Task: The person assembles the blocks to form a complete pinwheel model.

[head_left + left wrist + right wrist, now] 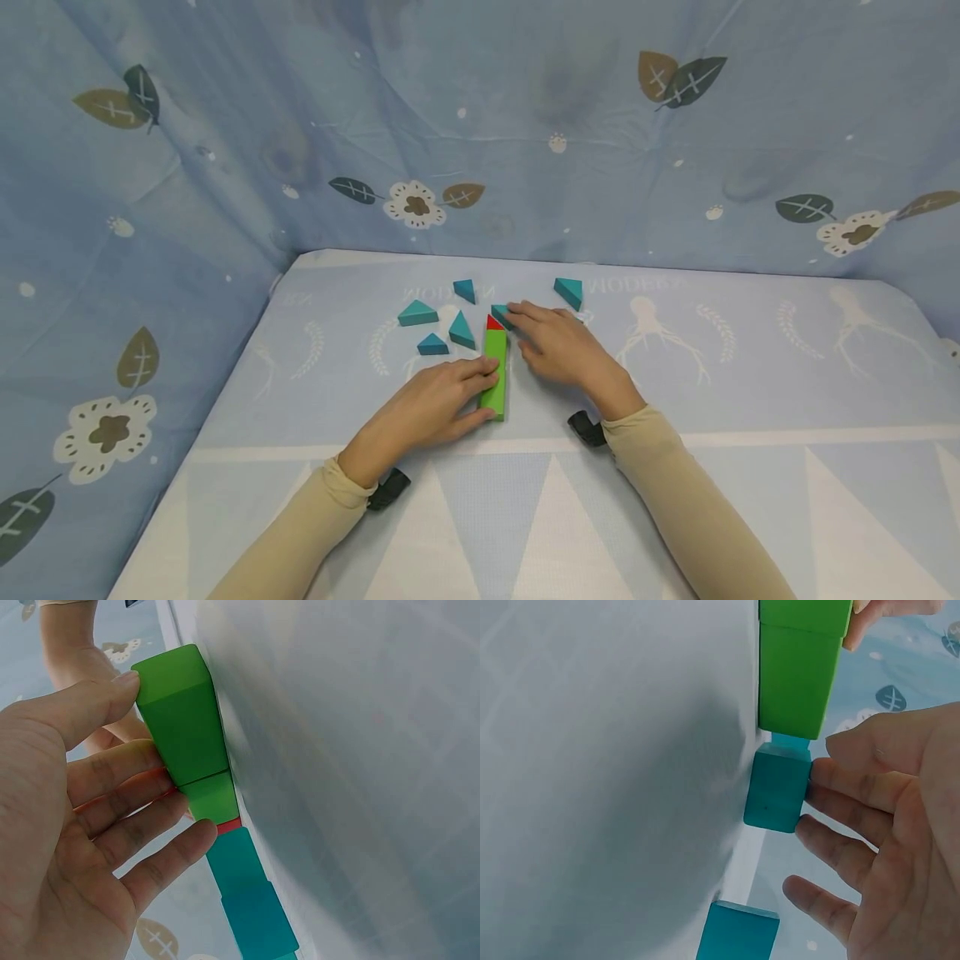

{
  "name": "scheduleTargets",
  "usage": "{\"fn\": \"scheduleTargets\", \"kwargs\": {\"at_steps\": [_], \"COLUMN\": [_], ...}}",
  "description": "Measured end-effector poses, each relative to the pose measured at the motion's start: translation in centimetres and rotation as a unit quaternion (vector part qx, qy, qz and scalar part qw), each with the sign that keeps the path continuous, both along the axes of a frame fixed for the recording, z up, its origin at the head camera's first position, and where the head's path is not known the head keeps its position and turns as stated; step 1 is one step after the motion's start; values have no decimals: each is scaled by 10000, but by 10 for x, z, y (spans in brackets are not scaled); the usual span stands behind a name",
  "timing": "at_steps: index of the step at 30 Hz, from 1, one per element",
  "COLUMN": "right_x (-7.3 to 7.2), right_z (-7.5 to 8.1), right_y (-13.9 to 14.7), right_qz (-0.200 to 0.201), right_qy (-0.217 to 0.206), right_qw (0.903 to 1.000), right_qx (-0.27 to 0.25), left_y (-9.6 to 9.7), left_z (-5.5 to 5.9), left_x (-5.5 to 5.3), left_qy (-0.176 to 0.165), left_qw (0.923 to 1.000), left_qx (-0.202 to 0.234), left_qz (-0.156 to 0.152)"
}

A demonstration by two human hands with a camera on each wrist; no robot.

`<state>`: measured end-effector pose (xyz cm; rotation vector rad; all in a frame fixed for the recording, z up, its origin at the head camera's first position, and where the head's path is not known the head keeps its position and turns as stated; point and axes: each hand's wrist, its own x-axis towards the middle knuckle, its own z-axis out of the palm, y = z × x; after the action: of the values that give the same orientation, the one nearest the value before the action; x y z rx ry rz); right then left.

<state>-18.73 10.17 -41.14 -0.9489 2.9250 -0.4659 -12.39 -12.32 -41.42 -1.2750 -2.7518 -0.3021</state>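
Observation:
In the head view, two green blocks lie end to end in a column, with a small red triangular block at the far end. My left hand rests on the green blocks from the left, thumb at the near end and fingers fairly straight. Beside the red piece lies a teal triangular block, partly covered by the fingers of my right hand. The right wrist view shows those fingertips touching a side of the teal block, the thumb apart from it.
Several teal and blue triangular blocks are scattered to the left, among them one teal block and a blue one. Another teal block lies behind my right hand. A patterned cloth hangs behind the table.

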Motion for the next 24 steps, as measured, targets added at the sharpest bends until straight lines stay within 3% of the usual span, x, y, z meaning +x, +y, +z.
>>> {"fn": "scheduleTargets", "kwargs": {"at_steps": [24], "right_x": [1], "right_z": [2], "right_y": [-1], "right_qz": [66], "right_qy": [23], "right_qw": [9999], "right_qx": [-108], "left_y": [0], "left_z": [-1], "left_x": [1], "left_qy": [49], "left_qw": [10000], "left_qx": [37], "left_qz": [-31]}}
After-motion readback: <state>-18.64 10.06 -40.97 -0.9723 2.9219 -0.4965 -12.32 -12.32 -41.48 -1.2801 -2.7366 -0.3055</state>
